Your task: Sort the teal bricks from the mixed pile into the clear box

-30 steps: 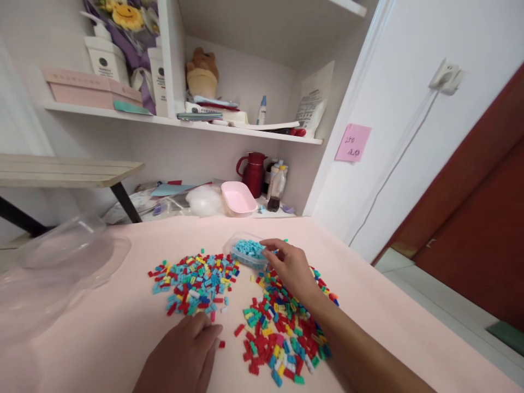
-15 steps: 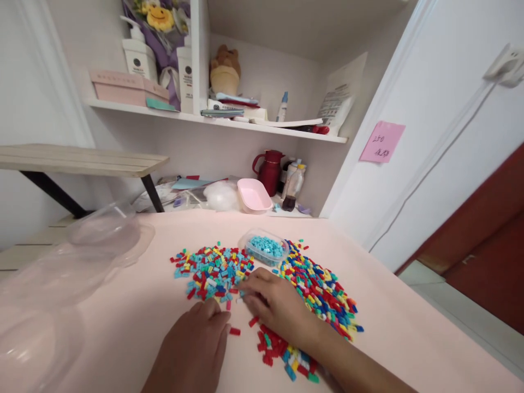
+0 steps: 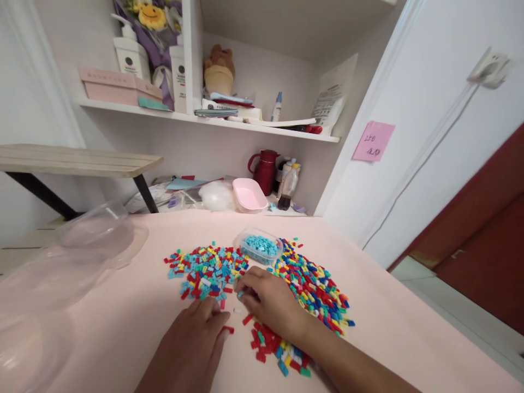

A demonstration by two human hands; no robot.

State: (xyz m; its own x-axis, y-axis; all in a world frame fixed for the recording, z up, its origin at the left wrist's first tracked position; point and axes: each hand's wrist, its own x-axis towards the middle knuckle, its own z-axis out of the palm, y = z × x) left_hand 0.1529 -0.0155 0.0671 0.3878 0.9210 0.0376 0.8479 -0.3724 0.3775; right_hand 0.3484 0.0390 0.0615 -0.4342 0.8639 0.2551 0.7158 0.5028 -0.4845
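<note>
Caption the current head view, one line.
Two hands by piles of colourful bricks, a clear tub of blue ones beyond.

Two bare human hands, seen from the wearer's own viewpoint. The left hand (image 3: pixel 190 338) has a broad, smooth back, softly rounded knuckles and slim fingers; its finer detail is lost in shadow. The right hand (image 3: pixel 268 300) is similarly built, with slender fingers and a gently rounded back that narrows to the wrist. The right forearm (image 3: pixel 347 357) is bare too, slim and smooth, widening slightly towards the picture's lower edge. The fingernails are too blurred to describe.
</note>
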